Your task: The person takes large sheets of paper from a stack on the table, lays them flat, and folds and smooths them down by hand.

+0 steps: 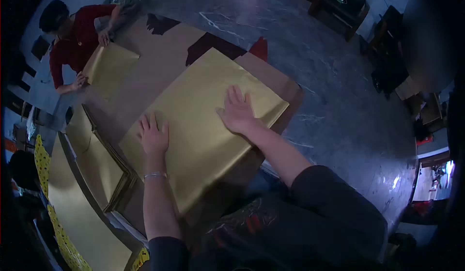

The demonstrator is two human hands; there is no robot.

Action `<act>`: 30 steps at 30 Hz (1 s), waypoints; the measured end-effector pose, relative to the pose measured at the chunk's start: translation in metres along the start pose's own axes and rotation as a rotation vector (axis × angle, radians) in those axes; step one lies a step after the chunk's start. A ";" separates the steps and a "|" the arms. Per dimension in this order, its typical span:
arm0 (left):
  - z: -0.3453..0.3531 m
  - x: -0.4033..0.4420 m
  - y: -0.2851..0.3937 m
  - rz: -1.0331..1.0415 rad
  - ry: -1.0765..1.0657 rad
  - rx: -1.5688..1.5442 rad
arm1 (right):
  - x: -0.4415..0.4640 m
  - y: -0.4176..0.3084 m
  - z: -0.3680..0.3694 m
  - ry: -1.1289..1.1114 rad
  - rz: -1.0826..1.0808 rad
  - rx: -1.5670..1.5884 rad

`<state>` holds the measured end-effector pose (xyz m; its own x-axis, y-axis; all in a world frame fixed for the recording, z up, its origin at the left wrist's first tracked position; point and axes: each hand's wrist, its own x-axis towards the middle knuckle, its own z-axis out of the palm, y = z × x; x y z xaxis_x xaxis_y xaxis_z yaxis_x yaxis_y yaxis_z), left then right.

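Observation:
A large sheet of gold paper (193, 101) lies in front of me, its near edge curving down over the table's side. My left hand (154, 136) rests flat on the sheet's left part, fingers spread. Further right, my right hand (237, 111) also presses flat on the gold paper, fingers apart. Neither hand grips anything. Just left of my left hand is a stack of folded gold sheets (99, 162) with dark layered edges.
Across the brown-covered table (160, 48), a person in a red top (87, 26) holds a smaller gold sheet (114, 70). Dark torn pieces (210, 46) lie beyond my sheet. A long gold sheet (82, 203) and yellow patterned material (63, 239) are at lower left. A chair (341, 2) stands at upper right.

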<state>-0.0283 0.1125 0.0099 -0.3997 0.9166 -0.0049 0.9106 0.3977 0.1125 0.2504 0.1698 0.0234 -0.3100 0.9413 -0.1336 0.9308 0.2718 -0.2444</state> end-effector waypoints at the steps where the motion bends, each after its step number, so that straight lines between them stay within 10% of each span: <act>1: -0.004 -0.001 0.001 -0.001 -0.010 0.014 | -0.005 0.019 -0.003 0.011 0.027 -0.024; 14: 0.004 -0.001 -0.005 0.025 0.023 -0.034 | -0.055 0.144 -0.041 -0.010 0.281 -0.289; 23: 0.002 -0.003 -0.005 0.022 0.069 -0.062 | 0.052 0.003 -0.031 -0.026 -0.415 -0.178; 30: -0.004 -0.006 -0.003 0.042 0.039 -0.053 | 0.108 -0.026 -0.015 -0.021 -0.475 -0.142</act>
<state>-0.0291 0.1055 0.0131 -0.3658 0.9298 0.0400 0.9203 0.3550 0.1642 0.1957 0.2672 0.0293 -0.7085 0.7032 -0.0595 0.7028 0.6955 -0.1497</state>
